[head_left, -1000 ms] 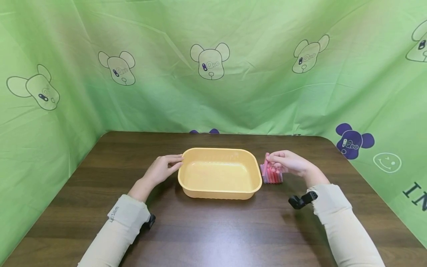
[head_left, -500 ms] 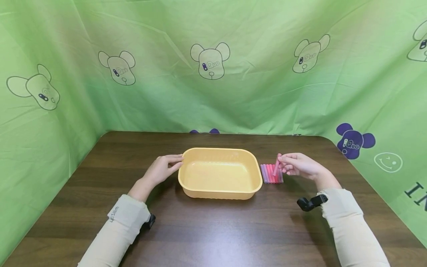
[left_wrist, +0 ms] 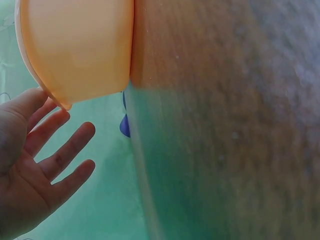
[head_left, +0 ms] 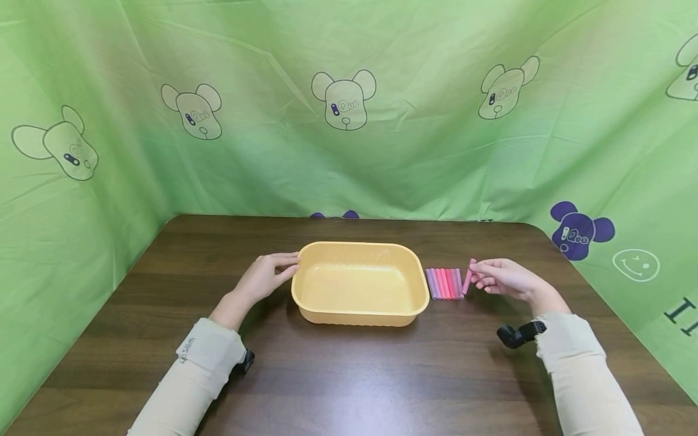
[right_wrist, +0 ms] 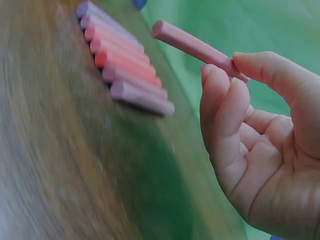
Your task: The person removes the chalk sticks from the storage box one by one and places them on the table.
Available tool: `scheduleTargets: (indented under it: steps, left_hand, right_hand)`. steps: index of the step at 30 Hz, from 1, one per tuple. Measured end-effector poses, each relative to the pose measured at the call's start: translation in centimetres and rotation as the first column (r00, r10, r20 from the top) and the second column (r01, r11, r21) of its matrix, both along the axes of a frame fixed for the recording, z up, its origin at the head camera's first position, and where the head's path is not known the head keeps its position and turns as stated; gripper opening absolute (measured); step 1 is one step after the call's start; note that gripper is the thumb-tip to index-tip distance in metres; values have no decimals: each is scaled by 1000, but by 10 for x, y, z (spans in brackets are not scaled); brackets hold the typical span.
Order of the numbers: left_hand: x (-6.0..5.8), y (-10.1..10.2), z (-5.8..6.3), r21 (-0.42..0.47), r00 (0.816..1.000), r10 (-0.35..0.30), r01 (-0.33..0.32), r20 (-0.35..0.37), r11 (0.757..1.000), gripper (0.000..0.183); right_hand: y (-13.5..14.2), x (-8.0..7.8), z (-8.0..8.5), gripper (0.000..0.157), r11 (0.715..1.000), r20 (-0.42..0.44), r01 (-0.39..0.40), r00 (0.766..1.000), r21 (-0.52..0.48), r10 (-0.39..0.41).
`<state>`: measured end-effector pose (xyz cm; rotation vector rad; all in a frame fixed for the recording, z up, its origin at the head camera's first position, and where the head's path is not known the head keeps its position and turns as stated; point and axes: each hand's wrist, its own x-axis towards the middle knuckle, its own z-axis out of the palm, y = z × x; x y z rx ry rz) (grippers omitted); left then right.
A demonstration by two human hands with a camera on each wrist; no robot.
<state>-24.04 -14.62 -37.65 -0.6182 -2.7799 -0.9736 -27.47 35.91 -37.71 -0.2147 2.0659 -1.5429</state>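
In the head view, my left hand rests its fingertips at the left rim of a yellow plastic basin. The left wrist view shows the thumb and index finger at the rim of the basin, with the other fingers loosely spread. Between thumb and fingertips, my right hand pinches a pink chalk stick by its far end. This chalk stick slants in the air above the table. To its left lies a row of chalk sticks in purple, pink and red, side by side.
The basin stands on a dark wooden table, its right wall close beside the chalk row. A green cloth with bear-head prints hangs behind the table and at both sides.
My right hand has carried the pink chalk stick rightward, from over the left end of the row to just past its right end. The left hand and basin have stayed put.
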Motion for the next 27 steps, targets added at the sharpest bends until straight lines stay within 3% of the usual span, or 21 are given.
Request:
scheduleTargets:
  steps: [9,18,27]
  left_hand:
    - [0,0,0,-3,1000,3,-3,-3,1000,34]
    - [0,0,-1,6,1000,4,-4,12,1000,34]
    - [0,1,0,6,1000,6,-6,13,1000,35]
  right_hand:
    - [11,-4,-9,22,999,50,8,999,53,-10]
    - [5,-16,-16,21,979,39,39,998,200,-48]
    - [-5,-17,-15,20,960,23,60,997,273,-69]
